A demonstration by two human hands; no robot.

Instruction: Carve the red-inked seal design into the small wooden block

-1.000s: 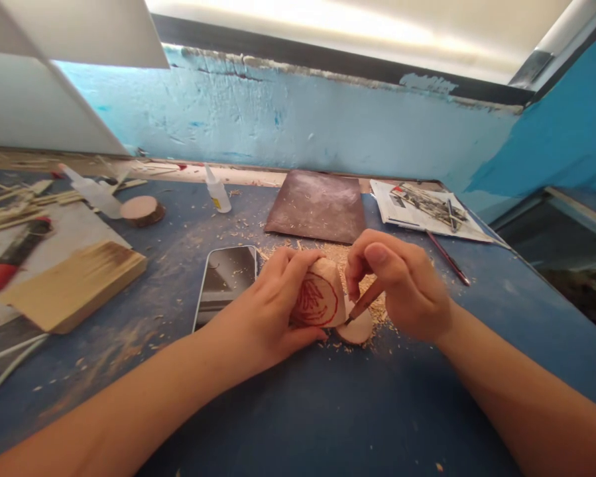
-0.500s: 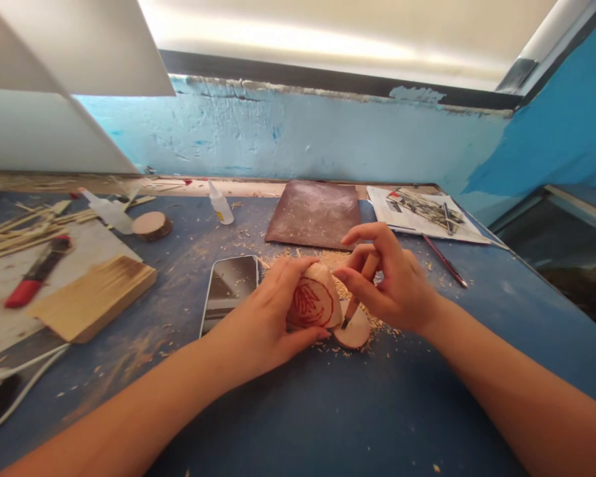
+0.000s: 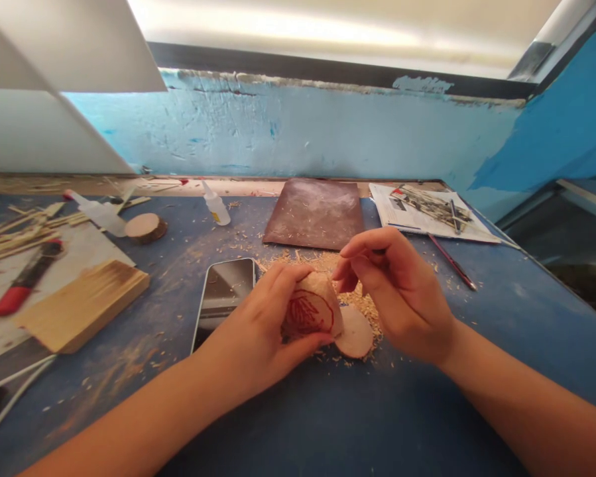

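Note:
My left hand grips a round wooden slice with a red line drawing on its face and holds it tilted on edge on the blue table. My right hand hovers just right of the slice. Its thumb and fingers are pinched together near the slice's top edge. The thin carving tool it held in the earlier frames is hidden behind the fingers. A second plain wooden slice lies flat under the tilted one, among pale wood shavings.
A phone lies face up left of my left hand. Behind are a brown sheet, a small glue bottle and a paper with tools. At left lie a wooden block, a red-handled knife and a bark-edged slice.
My right hand lifted the tool's tip off the flat slice and drew it up toward the top of the drawn slice. The tool is now out of sight. My left hand kept its grip.

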